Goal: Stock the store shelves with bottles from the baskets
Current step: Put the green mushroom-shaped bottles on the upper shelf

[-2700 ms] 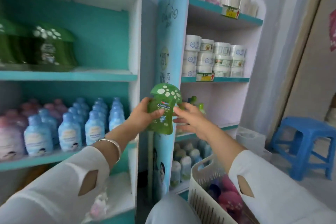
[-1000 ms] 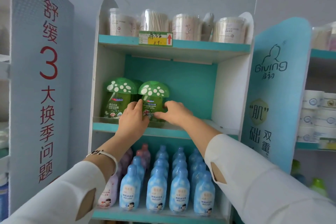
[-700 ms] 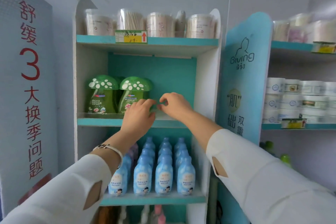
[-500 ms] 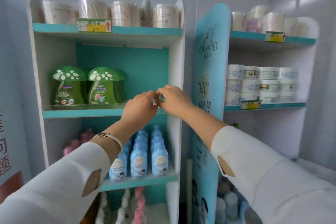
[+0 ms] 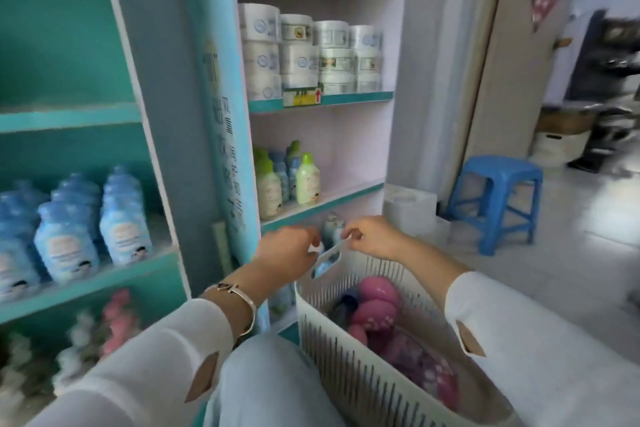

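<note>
A white slatted basket (image 5: 346,367) stands at the lower right on my lap side, holding pink mushroom-capped bottles (image 5: 375,302) and a purple one (image 5: 426,364). My left hand (image 5: 287,253) and my right hand (image 5: 374,236) hover side by side over the basket's far handle end. Both are empty, with fingers loosely curled and nearly touching the handle. A small bottle (image 5: 330,229) on the low shelf shows between them. Blue bottles (image 5: 69,229) fill the left shelf.
Green-capped bottles (image 5: 304,177) stand on the right unit's middle shelf, stacked white jars (image 5: 311,52) above them. Pink and white bottles (image 5: 117,319) sit low on the left. A blue stool (image 5: 498,198) and a white box (image 5: 408,208) stand on the floor to the right.
Both hands let go of the green mushroom bottle on the upper left shelf and came down to the basket. The view swung right and downward.
</note>
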